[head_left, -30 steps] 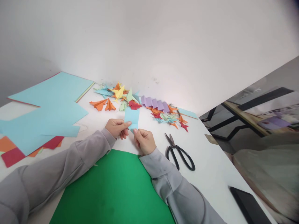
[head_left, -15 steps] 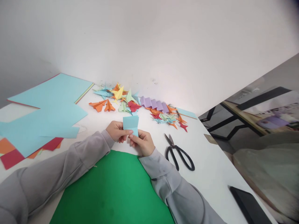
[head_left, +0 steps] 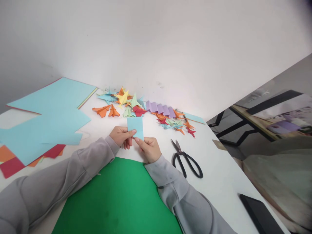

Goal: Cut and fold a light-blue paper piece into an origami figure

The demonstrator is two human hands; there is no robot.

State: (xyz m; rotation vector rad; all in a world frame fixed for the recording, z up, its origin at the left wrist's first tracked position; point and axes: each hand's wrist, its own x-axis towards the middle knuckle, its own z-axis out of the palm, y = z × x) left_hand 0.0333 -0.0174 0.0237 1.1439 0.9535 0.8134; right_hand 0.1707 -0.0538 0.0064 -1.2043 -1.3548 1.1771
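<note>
Pale blue paper strip [head_left: 135, 126] stands nearly upright above the white table [head_left: 219, 169], its long axis running away from the person toward the wall. The left hand [head_left: 121, 136] and right hand [head_left: 149, 148] each pinch its lower edge (thumbs nearly meeting), beyond the green sheet [head_left: 117, 198]. Black scissors [head_left: 186, 159] lie just right. No writing is legible.

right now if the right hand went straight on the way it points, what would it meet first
The right hand pinches the blue slip; past it, probably the folded shapes, though depth is unclear.
</note>
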